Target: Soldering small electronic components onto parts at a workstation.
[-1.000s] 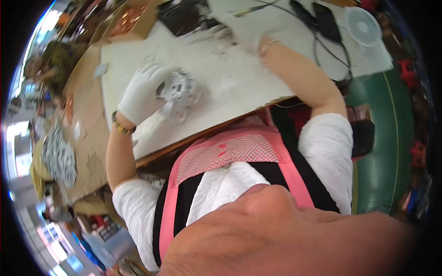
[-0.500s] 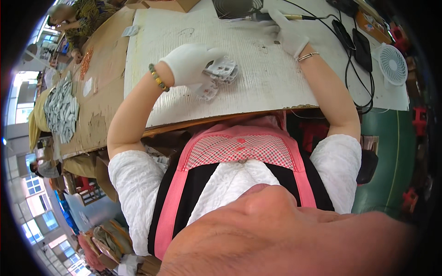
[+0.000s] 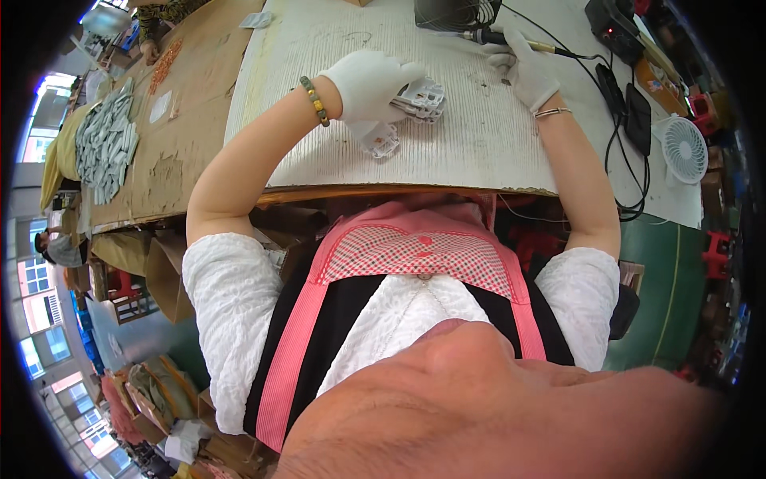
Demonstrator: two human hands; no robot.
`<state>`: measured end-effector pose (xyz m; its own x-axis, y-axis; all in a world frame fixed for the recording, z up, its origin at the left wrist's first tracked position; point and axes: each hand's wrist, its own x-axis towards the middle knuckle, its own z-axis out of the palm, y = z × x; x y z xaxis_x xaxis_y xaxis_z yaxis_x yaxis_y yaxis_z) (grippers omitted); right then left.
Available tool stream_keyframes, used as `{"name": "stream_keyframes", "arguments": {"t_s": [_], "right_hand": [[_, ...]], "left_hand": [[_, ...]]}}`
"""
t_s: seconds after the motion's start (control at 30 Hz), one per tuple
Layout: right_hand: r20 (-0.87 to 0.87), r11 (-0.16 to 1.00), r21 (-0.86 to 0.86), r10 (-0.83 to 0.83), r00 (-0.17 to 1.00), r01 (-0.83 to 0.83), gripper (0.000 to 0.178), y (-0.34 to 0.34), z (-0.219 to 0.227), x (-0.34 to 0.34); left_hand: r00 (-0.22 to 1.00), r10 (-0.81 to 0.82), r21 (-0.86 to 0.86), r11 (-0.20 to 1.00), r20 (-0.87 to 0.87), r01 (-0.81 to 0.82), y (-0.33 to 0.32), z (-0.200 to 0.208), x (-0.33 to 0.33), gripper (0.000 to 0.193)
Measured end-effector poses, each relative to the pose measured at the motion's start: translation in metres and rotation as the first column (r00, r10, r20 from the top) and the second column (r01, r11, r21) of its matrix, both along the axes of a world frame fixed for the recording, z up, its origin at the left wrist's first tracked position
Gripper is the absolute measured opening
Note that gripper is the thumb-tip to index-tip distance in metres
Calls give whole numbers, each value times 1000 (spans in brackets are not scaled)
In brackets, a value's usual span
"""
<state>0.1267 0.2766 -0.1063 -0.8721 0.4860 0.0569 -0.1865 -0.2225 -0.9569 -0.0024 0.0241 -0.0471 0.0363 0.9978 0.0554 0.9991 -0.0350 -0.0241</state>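
Note:
My left hand (image 3: 369,86), in a white glove, is closed around a white plastic housing (image 3: 427,102) with cut-outs, just above the table. A second white plastic piece (image 3: 381,141) lies below that hand, close to the palm; whether the glove touches it is hard to tell. My right hand (image 3: 527,73), also gloved, reaches to the far side of the table. Its fingers close on the handle of a soldering iron (image 3: 493,37), whose cord runs off to the right. The iron's tip points left, beside a black box with a round grille (image 3: 455,14).
Right of my arm are black power adapters (image 3: 637,120) with looping cables, a white fan (image 3: 682,150) and a black device (image 3: 613,30) with a red light. At left, grey-white strips (image 3: 105,144) are heaped on a cardboard-covered table (image 3: 187,120); a person's hand (image 3: 149,53) rests beyond.
The view has shifted, so the table contents sit differently in the picture. My left hand still holds the white housing, and my right hand stays by the soldering iron, its fingers now around the handle.

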Motion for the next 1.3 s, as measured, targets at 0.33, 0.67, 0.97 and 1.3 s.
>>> {"name": "stream_keyframes", "arguments": {"t_s": [0.33, 0.67, 0.97, 1.3], "right_hand": [[-6, 999, -16, -33, 999, 33, 30, -6, -4, -5], [-25, 998, -62, -19, 1000, 18, 26, -3, 1, -5], [-30, 995, -94, -15, 999, 12, 25, 6, -4, -5], [52, 819, 570, -109, 993, 60, 33, 17, -31, -6]], "left_hand": [[998, 66, -181, 982, 24, -60, 1, 11, 0, 59], [993, 94, -120, 989, 70, -85, 8, 12, 2, 56], [989, 131, 24, 991, 61, -133, -1, -4, -1, 53], [690, -131, 302, 944, 712, -132, -58, -6, -43, 39]]}}
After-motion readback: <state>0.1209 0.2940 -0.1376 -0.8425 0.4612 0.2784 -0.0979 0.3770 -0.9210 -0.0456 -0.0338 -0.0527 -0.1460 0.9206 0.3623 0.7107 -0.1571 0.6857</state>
